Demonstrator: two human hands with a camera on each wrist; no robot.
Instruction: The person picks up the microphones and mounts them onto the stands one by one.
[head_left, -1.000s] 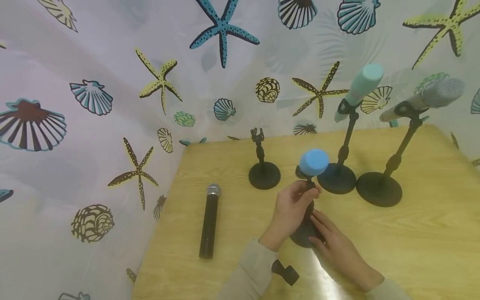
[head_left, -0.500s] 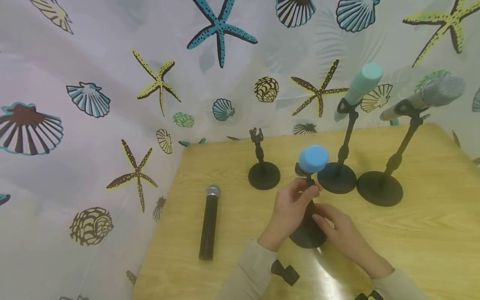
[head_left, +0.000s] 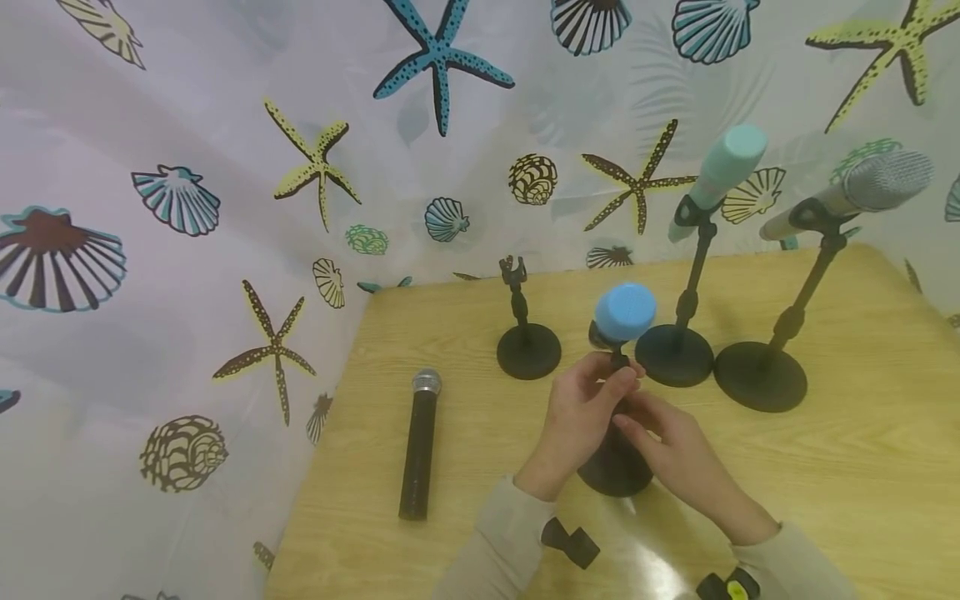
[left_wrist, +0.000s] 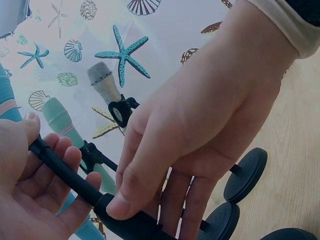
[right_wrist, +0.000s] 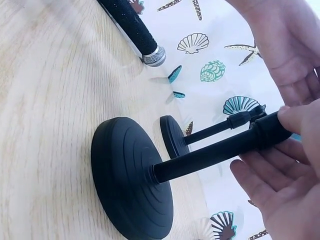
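Observation:
A black desktop microphone stand (head_left: 617,477) with a round base is between my two hands, a blue microphone (head_left: 626,311) in its clip at the top. My left hand (head_left: 576,412) grips the upper pole just under the clip. Lower down, my right hand (head_left: 678,446) holds the thicker collar (right_wrist: 272,131), its thumb on one side and fingers curled beneath. In the left wrist view the right thumb presses on the collar (left_wrist: 120,222), while the left fingers wrap loosely round the thin rod (left_wrist: 70,179).
Behind, a mint microphone (head_left: 723,171) and a silver microphone (head_left: 885,183) sit on taller stands. A small stand (head_left: 528,350) with a bare clip is at the back. A black handheld microphone (head_left: 418,450) lies at left on the wooden table (head_left: 360,492). A patterned curtain (head_left: 480,217) hangs behind.
My right hand has moved up from the base along the pole to the collar. The blue microphone has risen slightly, while my left hand keeps its grip.

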